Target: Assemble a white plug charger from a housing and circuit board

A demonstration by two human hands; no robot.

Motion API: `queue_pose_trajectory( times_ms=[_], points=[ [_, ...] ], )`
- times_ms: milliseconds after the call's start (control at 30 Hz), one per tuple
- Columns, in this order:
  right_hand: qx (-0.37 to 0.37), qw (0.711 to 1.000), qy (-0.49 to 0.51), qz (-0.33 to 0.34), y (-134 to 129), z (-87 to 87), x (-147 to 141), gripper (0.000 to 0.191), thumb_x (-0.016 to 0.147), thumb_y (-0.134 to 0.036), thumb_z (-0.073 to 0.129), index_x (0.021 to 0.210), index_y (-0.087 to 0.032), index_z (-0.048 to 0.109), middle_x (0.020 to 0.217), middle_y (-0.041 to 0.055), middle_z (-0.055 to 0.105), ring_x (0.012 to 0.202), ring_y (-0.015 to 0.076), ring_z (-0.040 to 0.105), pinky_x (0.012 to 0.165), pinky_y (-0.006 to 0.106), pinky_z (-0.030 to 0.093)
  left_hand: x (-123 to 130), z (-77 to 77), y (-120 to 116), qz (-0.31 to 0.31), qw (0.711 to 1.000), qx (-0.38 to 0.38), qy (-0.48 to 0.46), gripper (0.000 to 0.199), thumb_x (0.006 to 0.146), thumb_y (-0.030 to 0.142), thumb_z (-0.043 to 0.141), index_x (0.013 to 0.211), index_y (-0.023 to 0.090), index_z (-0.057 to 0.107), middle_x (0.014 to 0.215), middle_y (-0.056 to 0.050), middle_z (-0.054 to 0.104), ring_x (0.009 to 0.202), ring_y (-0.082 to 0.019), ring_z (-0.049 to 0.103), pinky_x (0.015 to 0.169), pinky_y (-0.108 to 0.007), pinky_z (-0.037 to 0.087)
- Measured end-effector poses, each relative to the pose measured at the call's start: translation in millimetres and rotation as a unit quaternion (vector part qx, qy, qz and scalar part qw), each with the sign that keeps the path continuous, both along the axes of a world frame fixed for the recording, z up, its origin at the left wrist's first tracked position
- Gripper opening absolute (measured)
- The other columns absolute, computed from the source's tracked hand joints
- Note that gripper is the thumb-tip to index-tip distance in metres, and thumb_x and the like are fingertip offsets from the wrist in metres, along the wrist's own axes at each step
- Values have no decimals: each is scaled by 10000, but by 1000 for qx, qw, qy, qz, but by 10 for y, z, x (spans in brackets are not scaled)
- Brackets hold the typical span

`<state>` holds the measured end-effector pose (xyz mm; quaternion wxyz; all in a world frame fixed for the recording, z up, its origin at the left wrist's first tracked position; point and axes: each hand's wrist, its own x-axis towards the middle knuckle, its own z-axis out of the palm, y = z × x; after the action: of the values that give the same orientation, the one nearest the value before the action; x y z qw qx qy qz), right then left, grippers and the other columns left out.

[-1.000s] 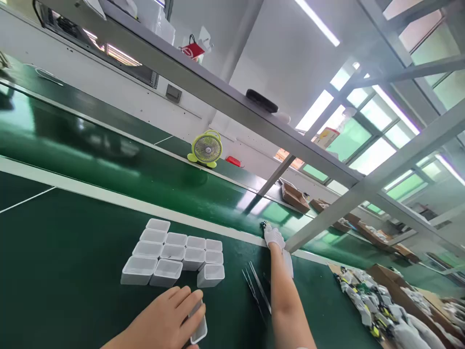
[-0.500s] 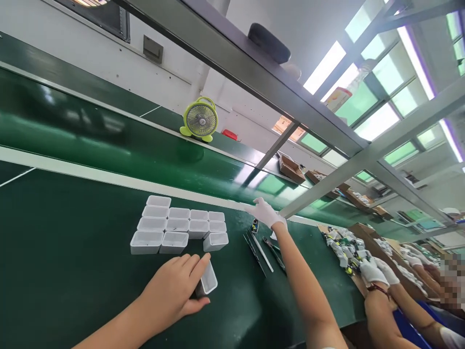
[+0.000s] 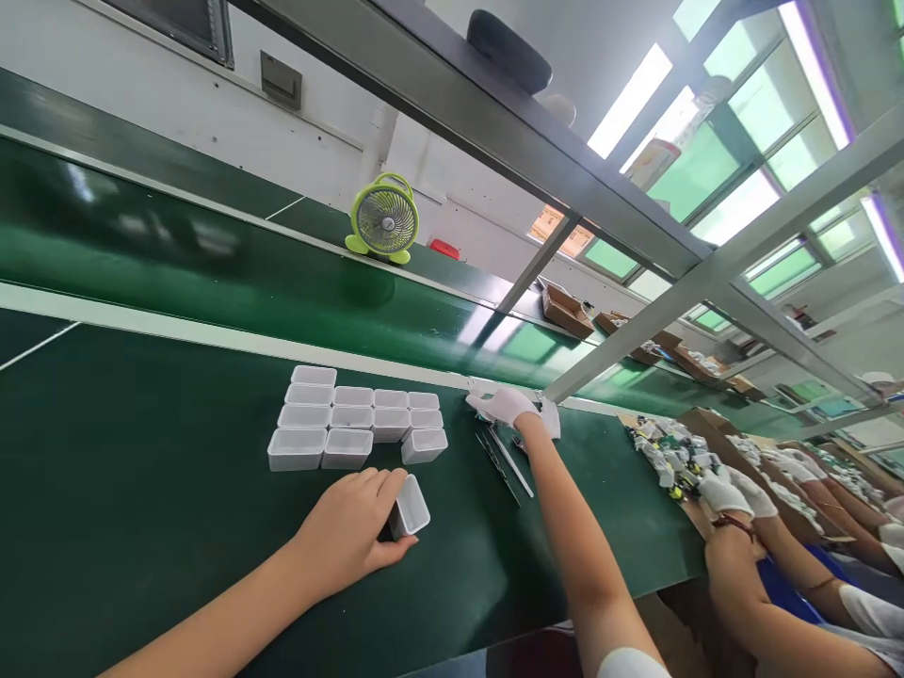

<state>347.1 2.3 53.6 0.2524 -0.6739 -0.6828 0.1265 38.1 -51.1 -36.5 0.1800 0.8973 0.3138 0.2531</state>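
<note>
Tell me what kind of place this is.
Most likely a factory assembly line: a long green conveyor belt runs past the bench, small white plastic trays sit in rows, and cardboard boxes of parts line the far side, with co-workers' gloved hands alongside.

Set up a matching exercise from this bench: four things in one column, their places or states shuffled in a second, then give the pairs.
Things
1. left hand
2. right hand
3. fan
4. tweezers

Places or states
A. beyond the belt, upright
B. gloved, stretched toward the belt's near edge
C. lying flat on the green mat
D. bare, gripping a single white tub

Pairs: 1-D, 2-B, 3-A, 4-C
</note>
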Motion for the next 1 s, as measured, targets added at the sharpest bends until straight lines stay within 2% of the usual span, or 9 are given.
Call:
queue_pose_trajectory(
  times_ms=[167,233,300,433,600,733,833,933,1000],
  points=[
    [-31,995,83,-50,12,97,-41,263,978,-417,613,1119,-200,660,1156,63,666,1005,223,655,858,384,575,-28,167,-17,-4,999,-37,-16,487,791,291,698,1233,187,520,1109,-98,688,978,-269,691,785,-377,596],
    [-26,991,123,-44,-49,141,-19,274,918,-446,682,1068,-216,671,1094,66,692,985,231,664,877,394,567,-46,252,-14,0,993,-93,-72,482,814,276,668,1254,224,478,1151,-74,643,1002,-224,678,825,-346,601],
    [-9,985,171,-18,-163,129,-40,417,803,-474,778,1111,-224,649,1097,72,703,1034,270,667,934,435,548,-62,313,-6,3,975,-164,-149,457,826,237,642,1246,256,464,1165,-56,598,1014,-192,669,882,-338,597],
    [36,954,289,69,-455,-129,-308,735,702,-657,764,1279,-272,522,1312,103,637,1223,310,607,1025,473,505,-78,317,13,-11,939,-240,-246,474,845,208,625,1281,289,458,1231,-64,554,1072,-186,653,925,-336,592],
    [42,896,418,145,-729,-460,-668,713,756,-813,605,1233,-290,522,1216,131,679,1071,327,680,926,508,556,-101,238,18,-13,935,-267,-234,572,840,244,695,1347,299,437,1303,-83,574,1168,-240,611,968,-378,572],
    [50,853,490,173,-917,-432,-697,653,743,-686,738,1246,-316,550,1250,97,674,1147,331,649,1029,529,504,-120,238,9,-36,941,-240,-235,556,842,224,691,1343,285,456,1303,-96,567,1198,-255,587,966,-377,560],
    [12,829,530,178,-1030,-356,-705,649,721,-505,854,1271,-351,544,1343,74,639,1187,315,632,926,471,577,-126,235,5,-55,936,-237,-256,550,873,247,685,1370,289,451,1332,-113,536,1193,-251,587,936,-358,561],
    [-22,814,550,185,-1082,-325,-748,679,690,-354,907,1268,-364,551,1367,71,630,1213,318,623,787,405,619,-128,232,20,-74,894,-333,-290,570,925,454,646,1422,273,434,1368,-151,545,1147,-280,629,930,-406,556],
    [-28,798,567,203,-1081,-336,-776,684,695,-330,905,1279,-372,550,1347,68,647,1212,325,628,817,432,616,-119,243,45,-85,816,-468,-327,626,925,645,539,1384,223,490,1257,-163,643,1021,-293,692,883,-435,565]
  ],
)
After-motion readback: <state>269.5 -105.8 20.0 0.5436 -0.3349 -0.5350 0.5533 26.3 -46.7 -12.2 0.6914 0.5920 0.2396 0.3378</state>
